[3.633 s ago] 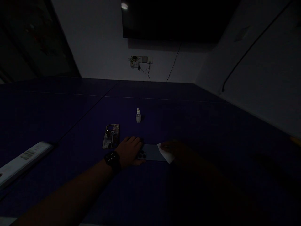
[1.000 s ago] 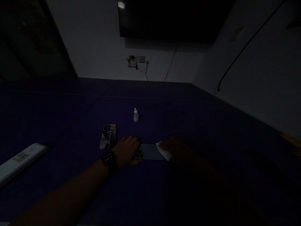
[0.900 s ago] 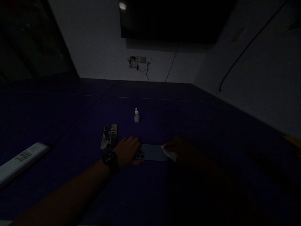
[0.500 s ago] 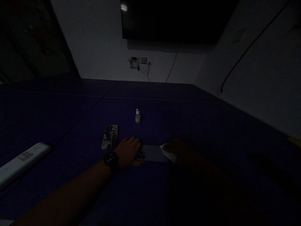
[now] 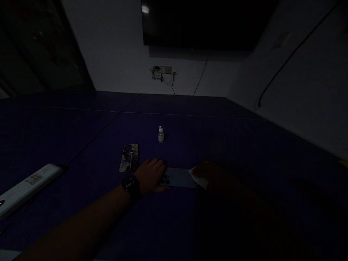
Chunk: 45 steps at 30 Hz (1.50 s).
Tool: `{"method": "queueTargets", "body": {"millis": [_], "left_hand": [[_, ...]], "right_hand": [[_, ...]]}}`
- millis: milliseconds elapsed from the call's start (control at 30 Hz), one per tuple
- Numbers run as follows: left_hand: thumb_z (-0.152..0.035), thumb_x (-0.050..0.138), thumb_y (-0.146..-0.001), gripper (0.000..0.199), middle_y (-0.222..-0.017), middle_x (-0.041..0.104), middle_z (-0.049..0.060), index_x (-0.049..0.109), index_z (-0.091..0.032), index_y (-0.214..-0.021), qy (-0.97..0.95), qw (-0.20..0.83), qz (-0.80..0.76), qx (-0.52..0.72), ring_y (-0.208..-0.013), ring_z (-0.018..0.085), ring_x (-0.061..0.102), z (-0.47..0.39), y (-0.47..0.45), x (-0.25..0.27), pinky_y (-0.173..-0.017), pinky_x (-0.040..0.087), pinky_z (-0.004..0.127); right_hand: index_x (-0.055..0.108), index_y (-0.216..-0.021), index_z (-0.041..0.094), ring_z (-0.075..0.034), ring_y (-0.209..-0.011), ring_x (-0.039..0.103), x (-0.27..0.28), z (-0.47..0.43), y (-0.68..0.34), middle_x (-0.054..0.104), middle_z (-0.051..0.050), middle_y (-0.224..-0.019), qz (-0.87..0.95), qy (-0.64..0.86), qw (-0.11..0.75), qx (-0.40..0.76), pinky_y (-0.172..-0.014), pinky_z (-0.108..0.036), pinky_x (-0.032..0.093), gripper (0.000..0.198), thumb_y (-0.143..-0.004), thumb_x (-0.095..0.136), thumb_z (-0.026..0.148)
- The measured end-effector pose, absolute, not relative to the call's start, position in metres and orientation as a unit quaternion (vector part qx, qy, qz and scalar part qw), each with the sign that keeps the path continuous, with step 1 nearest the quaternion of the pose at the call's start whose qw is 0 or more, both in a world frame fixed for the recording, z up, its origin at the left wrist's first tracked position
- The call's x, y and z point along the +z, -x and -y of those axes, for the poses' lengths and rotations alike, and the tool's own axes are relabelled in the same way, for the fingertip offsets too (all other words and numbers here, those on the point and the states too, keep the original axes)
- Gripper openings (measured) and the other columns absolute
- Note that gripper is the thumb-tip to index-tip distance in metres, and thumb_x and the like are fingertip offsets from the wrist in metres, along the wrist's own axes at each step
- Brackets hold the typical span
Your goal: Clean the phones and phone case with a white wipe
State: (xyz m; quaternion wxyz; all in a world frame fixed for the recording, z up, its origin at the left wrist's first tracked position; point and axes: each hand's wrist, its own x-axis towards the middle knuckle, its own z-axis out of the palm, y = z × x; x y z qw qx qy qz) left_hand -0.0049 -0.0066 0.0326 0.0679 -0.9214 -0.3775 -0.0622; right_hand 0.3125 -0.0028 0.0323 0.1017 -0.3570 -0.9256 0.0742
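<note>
A bluish phone (image 5: pixel 179 177) lies back up on the dark blue surface, its camera lenses at the left end. My left hand (image 5: pixel 151 175), with a black watch on the wrist, grips that end between thumb and fingers. On the phone's right end, my right hand (image 5: pixel 208 175) presses a white cloth or tissue (image 5: pixel 199 179); its fingers are dim in shadow but closed on it. Just left of my left hand lies a phone case (image 5: pixel 129 158) with a dark printed pattern. Beyond the phone stands a small dropper bottle (image 5: pixel 161 135) with a white cap.
At the left lies a long white power strip or box (image 5: pixel 29 186). The blue surface (image 5: pixel 217 134) runs back to a wall with sockets and cables (image 5: pixel 164 72). A dark screen (image 5: pixel 203 21) hangs above. The room is very dim.
The white cloth and my right hand have shifted slightly right along the phone. My left hand keeps its grip. The whole view has moved a little.
</note>
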Motion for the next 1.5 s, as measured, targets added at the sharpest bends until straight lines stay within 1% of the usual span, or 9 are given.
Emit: {"method": "queueTargets", "body": {"millis": [133,267,467,567,700,933,1100,1333,1500], "left_hand": [[-0.064,0.065,-0.084,0.062,-0.122,0.059,0.013,0.055,-0.015,-0.122,0.92,0.069,0.381,-0.065,-0.111,0.031,0.053,0.007,0.004,0.032,-0.092,0.044,0.043],[-0.063,0.065,-0.084,0.061,-0.12,0.059,0.012,0.056,-0.015,-0.12,0.919,0.074,0.383,-0.065,-0.11,0.031,0.053,0.007,0.004,0.03,-0.091,0.044,0.043],[-0.063,0.065,-0.084,0.062,-0.121,0.06,0.012,0.056,-0.015,-0.122,0.919,0.07,0.382,-0.064,-0.11,0.03,0.054,0.006,0.004,0.029,-0.094,0.043,0.044],[-0.063,0.065,-0.084,0.062,-0.122,0.06,0.012,0.056,-0.015,-0.122,0.919,0.068,0.384,-0.066,-0.111,0.03,0.054,0.006,0.004,0.03,-0.094,0.043,0.044],[-0.064,0.064,-0.085,0.062,-0.123,0.06,0.013,0.055,-0.015,-0.122,0.919,0.07,0.383,-0.066,-0.111,0.031,0.054,0.006,0.005,0.03,-0.093,0.044,0.043],[-0.064,0.064,-0.085,0.062,-0.121,0.061,0.012,0.055,-0.016,-0.122,0.919,0.073,0.382,-0.069,-0.11,0.03,0.055,0.006,0.005,0.029,-0.092,0.044,0.043],[-0.063,0.065,-0.085,0.063,-0.123,0.061,0.012,0.054,-0.015,-0.124,0.918,0.076,0.383,-0.073,-0.112,0.031,0.054,0.007,0.005,0.029,-0.094,0.043,0.044],[-0.062,0.066,-0.085,0.063,-0.122,0.061,0.012,0.054,-0.015,-0.124,0.919,0.058,0.384,-0.07,-0.111,0.031,0.054,0.006,0.005,0.029,-0.094,0.044,0.045],[-0.061,0.067,-0.084,0.063,-0.123,0.06,0.013,0.054,-0.015,-0.124,0.919,0.057,0.384,-0.07,-0.112,0.031,0.054,0.006,0.005,0.031,-0.093,0.044,0.044]], "right_hand": [[0.065,-0.129,0.023,-0.025,-0.122,0.061,0.031,0.006,-0.309,0.066,-0.008,-0.134,0.933,0.33,0.108,0.092,-0.107,-0.044,0.043,0.055,-0.076,0.054,0.012],[0.057,-0.14,0.02,-0.026,-0.127,0.056,0.024,0.005,-0.304,0.06,-0.01,-0.143,0.926,0.359,0.095,0.069,-0.111,-0.047,0.039,0.064,-0.077,0.05,0.011],[0.067,-0.126,0.024,-0.025,-0.118,0.062,0.032,0.001,-0.312,0.068,-0.007,-0.131,0.935,0.33,0.1,0.088,-0.102,-0.042,0.045,0.054,-0.075,0.055,0.01],[0.063,-0.132,0.022,-0.026,-0.12,0.06,0.03,0.004,-0.307,0.066,-0.009,-0.134,0.933,0.329,0.1,0.104,-0.103,-0.044,0.045,0.058,-0.075,0.055,0.011],[0.058,-0.138,0.02,-0.028,-0.129,0.055,0.029,0.005,-0.303,0.06,-0.012,-0.142,0.924,0.357,0.094,0.096,-0.113,-0.052,0.035,0.062,-0.077,0.051,0.012],[0.068,-0.126,0.023,-0.027,-0.119,0.061,0.04,0.006,-0.31,0.068,-0.009,-0.129,0.925,0.345,0.106,0.118,-0.102,-0.044,0.048,0.051,-0.077,0.055,0.013],[0.06,-0.136,0.021,-0.026,-0.123,0.059,0.033,0.007,-0.298,0.063,-0.011,-0.138,0.925,0.356,0.098,0.091,-0.109,-0.047,0.041,0.058,-0.079,0.052,0.013],[0.067,-0.125,0.023,-0.028,-0.122,0.059,0.036,0.005,-0.311,0.067,-0.009,-0.131,0.923,0.361,0.08,0.104,-0.107,-0.049,0.042,0.056,-0.072,0.056,0.012],[0.06,-0.136,0.021,-0.027,-0.125,0.058,0.035,0.008,-0.3,0.062,-0.01,-0.14,0.924,0.362,0.083,0.097,-0.109,-0.05,0.04,0.059,-0.078,0.051,0.012]]}}
